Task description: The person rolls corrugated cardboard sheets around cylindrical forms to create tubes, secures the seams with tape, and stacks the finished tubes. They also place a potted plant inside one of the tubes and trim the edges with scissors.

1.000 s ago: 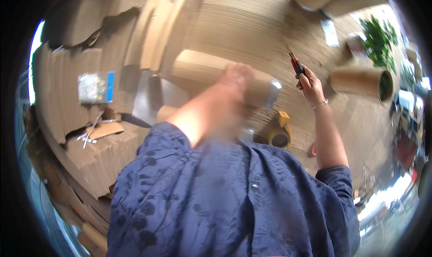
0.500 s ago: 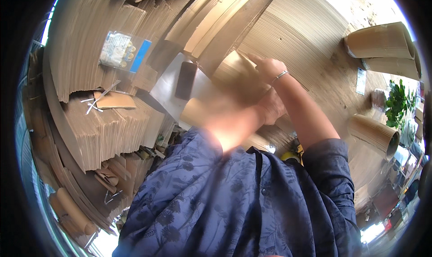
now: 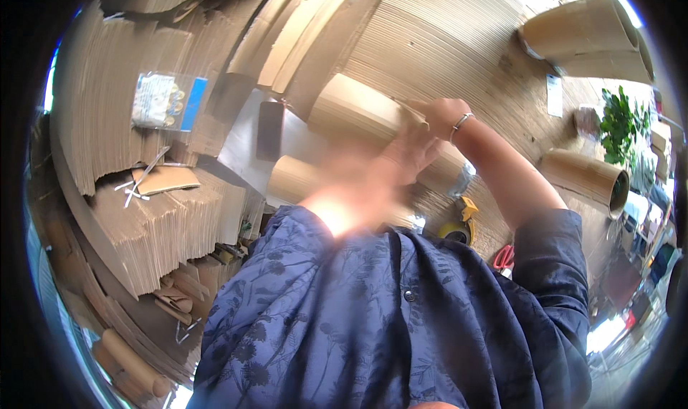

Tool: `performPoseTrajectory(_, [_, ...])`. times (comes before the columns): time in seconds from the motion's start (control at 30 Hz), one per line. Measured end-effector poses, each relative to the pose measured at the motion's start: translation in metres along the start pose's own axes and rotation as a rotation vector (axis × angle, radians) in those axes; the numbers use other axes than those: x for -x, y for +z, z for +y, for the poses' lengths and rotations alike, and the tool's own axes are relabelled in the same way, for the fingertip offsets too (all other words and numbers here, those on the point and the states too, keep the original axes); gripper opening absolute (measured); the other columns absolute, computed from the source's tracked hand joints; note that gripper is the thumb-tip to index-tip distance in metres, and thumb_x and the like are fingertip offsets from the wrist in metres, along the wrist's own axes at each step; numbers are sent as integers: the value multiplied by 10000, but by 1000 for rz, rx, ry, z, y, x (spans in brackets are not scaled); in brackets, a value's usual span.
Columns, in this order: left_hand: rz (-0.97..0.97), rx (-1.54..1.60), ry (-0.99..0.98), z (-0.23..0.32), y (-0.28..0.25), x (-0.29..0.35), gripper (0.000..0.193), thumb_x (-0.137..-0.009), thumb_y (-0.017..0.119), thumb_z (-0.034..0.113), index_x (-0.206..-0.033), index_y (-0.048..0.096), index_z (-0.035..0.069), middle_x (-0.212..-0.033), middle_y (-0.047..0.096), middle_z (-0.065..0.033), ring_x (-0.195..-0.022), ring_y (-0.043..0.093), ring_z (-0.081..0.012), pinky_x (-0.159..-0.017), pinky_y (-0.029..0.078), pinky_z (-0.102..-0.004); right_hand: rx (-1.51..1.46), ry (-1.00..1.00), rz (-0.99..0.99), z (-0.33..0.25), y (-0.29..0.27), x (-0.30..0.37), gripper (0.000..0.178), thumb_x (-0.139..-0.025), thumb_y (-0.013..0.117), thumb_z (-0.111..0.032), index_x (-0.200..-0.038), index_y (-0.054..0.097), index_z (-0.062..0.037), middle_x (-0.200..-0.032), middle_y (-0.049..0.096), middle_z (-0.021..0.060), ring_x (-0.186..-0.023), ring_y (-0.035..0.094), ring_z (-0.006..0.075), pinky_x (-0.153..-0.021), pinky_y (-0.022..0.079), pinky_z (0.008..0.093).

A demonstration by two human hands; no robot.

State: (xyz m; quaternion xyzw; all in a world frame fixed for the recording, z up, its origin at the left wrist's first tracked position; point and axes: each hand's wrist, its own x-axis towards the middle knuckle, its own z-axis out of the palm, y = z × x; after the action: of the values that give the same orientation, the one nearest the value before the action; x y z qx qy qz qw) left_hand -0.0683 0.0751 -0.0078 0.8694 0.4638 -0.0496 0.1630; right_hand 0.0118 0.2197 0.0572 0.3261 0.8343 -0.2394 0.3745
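Cardboard tube [image 3: 356,105] lies slantwise under the hands, left hand [image 3: 416,150] across its middle, likely to stop it rolling, right hand [image 3: 444,115] curled close by; can't tell what either grips.

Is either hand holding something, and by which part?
The left hand lies against the middle of a brown, cylindrical cardboard roll; its grip is unclear. What the right hand holds, if anything, cannot be told.

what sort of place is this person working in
Probably a cardboard or packing workshop: tight stacks of corrugated cardboard fill the left side, a cardboard roll is being handled, and red-handled scissors lie near a yellow tape dispenser.
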Motion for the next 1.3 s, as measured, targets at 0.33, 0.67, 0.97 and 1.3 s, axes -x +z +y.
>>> performPoseTrajectory(0.33, [107,179,-18,-1,10,0,989,-640,853,380,-1467,378,122,-1493,346,-128,-1422,293,-313,-1166,213,-541,38,65,36,72,75,65,544,-970,532,-179,-1470,437,-371,-1059,730,87,-985,719,263,-741,566,399])
performPoseTrajectory(0.67, [182,22,0,1,14,-1,1027,-622,855,400,-1474,357,116,-1460,369,-122,-1406,306,-319,-1166,210,-543,-73,237,176,134,212,149,615,-967,548,-176,-1512,391,-416,-1152,660,78,-944,704,284,-796,575,400])
performPoseTrajectory(0.97, [106,41,-3,2,0,2,1017,-623,844,408,-1472,369,111,-1473,365,-130,-1407,306,-321,-1160,214,-551,-880,559,453,109,135,-6,463,-916,616,-276,-1333,577,-80,-1240,669,210,-1169,629,392,-989,501,476])
performPoseTrajectory(1.3, [4,96,-65,6,-2,3,1102,-568,892,457,-1472,372,103,-1461,389,-121,-1393,333,-317,-1162,211,-534,-1590,434,835,142,112,-51,384,-857,725,-278,-1132,716,-10,-1042,738,217,-1031,707,347,-875,551,401])
